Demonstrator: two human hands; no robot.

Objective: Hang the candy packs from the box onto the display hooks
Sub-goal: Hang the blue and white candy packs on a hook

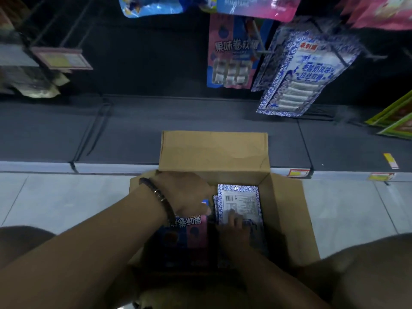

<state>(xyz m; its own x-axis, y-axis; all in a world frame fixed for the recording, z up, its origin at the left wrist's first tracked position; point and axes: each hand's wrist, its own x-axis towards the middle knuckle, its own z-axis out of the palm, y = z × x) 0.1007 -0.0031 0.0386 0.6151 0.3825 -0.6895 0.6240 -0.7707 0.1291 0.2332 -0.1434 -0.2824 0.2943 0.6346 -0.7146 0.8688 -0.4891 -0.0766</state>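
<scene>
Dim shop aisle, dark display wall with a pale tiled floor below it. Wire hooks on the wall carry hanging blue-and-white packs, with a hanging pink-and-blue pack just beside them to the left. A yellow price tag sits on the base ledge.

An open cardboard box stands on the floor against the ledge, its far flap upright. Inside, on the right, a blue-and-white candy pack lies back side up on top of others of its kind. On the left lie boxed pink-and-blue packs, printed side up.

The left hand, a beaded bracelet on its wrist, reaches down into the gap between the two stacks. Its fingers are hidden, so I cannot tell whether it grips anything. The right hand has its fingers laid on the lower part of the blue-and-white candy pack. The thumb is out of sight, so I cannot tell whether this is a pinch or a mere touch.
</scene>
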